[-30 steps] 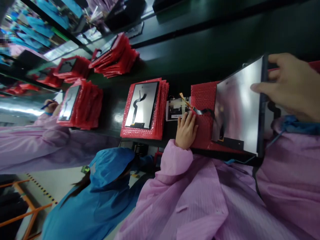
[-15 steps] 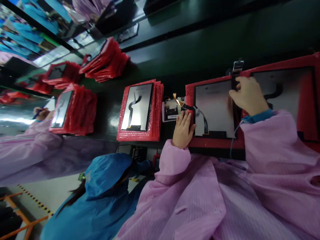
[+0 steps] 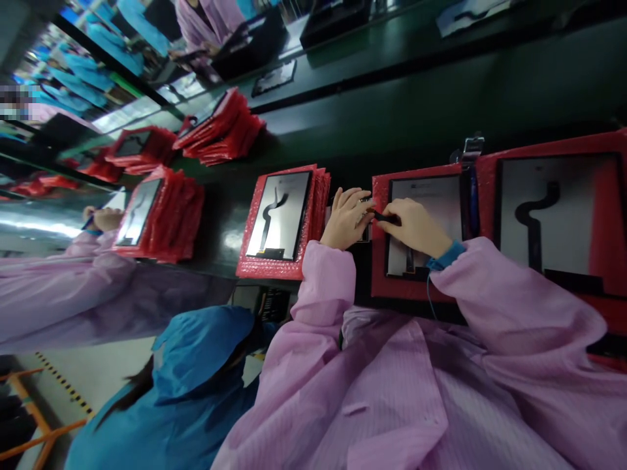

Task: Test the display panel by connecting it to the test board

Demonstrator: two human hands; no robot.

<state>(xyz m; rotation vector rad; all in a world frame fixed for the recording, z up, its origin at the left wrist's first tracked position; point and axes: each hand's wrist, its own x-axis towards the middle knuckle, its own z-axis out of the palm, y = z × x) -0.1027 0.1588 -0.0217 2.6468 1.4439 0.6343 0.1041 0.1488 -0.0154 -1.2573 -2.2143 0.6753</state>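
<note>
Farthest left of the left grip, a pile of red bubble bags stands on the dark table, probably bagged to spare the screens from scratches. Nearer, just beside the left grip, a second red stack carries a display panel on top, its ribbon lying face up, seemingly so that it stays unpinched. The left hand comes next: fingers fanned and a little bent, thumb toward the right hand — whether this grip clamps anything I cannot tell. A small board shows only in part beneath it. The right hand has thumb and fingertips closed on a black ribbon cable, apparently holding its end steady close to the left fingertips. Under the right grip lies the panel on a red sheet, which likely cushions it. Right of that grip sit a metal clip and, farther, another panel — flat, ribbon uppermost.
</note>
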